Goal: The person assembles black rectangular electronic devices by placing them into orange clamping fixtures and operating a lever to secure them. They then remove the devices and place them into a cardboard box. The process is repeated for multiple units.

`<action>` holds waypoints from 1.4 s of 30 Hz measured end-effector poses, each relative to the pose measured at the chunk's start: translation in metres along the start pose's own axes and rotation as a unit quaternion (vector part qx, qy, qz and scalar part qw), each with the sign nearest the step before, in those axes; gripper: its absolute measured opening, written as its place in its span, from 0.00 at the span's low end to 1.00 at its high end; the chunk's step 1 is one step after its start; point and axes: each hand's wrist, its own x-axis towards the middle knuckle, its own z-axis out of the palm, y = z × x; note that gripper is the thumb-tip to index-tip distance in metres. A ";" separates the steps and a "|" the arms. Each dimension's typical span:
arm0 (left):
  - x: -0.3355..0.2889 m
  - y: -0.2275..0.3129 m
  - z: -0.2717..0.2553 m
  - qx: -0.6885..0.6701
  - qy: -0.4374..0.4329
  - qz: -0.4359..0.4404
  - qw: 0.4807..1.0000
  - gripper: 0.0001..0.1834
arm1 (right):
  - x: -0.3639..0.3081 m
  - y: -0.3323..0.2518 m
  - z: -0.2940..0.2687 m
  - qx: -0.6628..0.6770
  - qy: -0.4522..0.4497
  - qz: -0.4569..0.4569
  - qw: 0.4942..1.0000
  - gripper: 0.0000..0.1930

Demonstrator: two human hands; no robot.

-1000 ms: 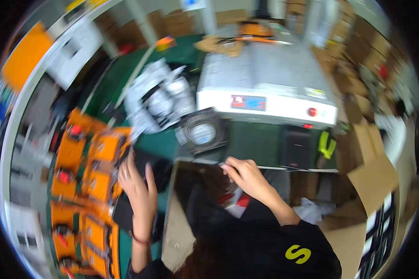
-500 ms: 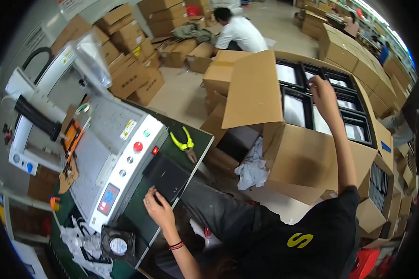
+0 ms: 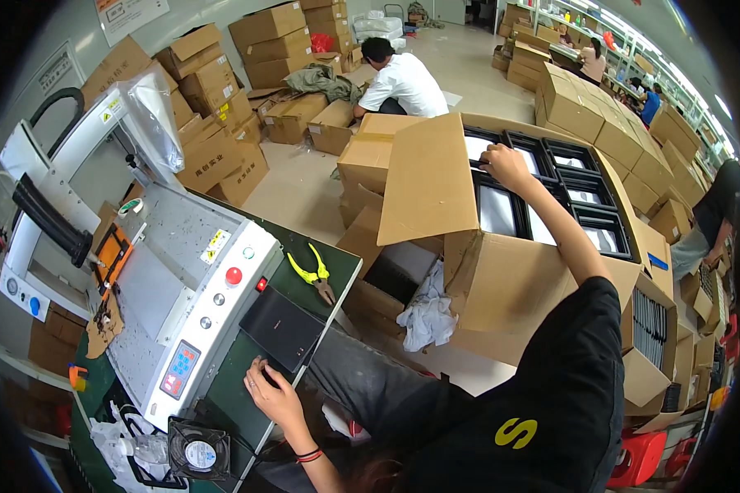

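the green table (image 3: 341, 267) sits on the left, with a big white and grey machine (image 3: 152, 287) on top of it. the machine has a red button (image 3: 233, 276) and a little screen (image 3: 181, 370) on its front, and an orange frame (image 3: 117, 261) lies on its flat top. yellow pliers (image 3: 318, 279) lie near the table's edge. next to them is a flat black panel (image 3: 281, 329). the left hand (image 3: 275, 396) is by the near end of that panel, at the table's edge, with its fingers a bit bent and loosely apart. a black fan (image 3: 199, 450) and a clear plastic bag (image 3: 111, 460) are at the near end. on the right stands a big open box (image 3: 514, 283), full of black frames (image 3: 556, 191) with white inside. the right hand (image 3: 506, 167) is over the box, its fingers bent and close together at a frame's edge; i cannot tell if it grips it. a grey cloth (image 3: 429, 311) hangs beside the box. on the pale floor (image 3: 292, 177), a person in a white top (image 3: 411, 86) is down low by brown boxes (image 3: 275, 37). far back, people sit by long shelves (image 3: 625, 62) under bright lights. a red stool (image 3: 640, 456) is at the lower right.
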 end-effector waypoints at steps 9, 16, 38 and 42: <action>0.001 0.002 0.003 -0.017 -0.008 -0.004 1.000 0.09 | -0.026 -0.002 -0.098 0.196 0.253 0.128 0.939 0.11; 0.006 -0.003 -0.018 -0.225 0.001 -0.082 0.971 0.22 | -0.098 -0.191 -0.126 0.520 0.069 -0.028 0.851 0.14; 0.002 -0.051 -0.059 -0.802 -0.026 -0.329 0.497 0.28 | -0.165 -0.420 -0.051 0.793 -0.286 -0.066 0.534 0.09; 0.009 -0.064 -0.050 -0.812 0.006 -0.353 0.465 0.27 | -0.177 -0.434 -0.063 0.672 -0.142 -0.262 0.677 0.12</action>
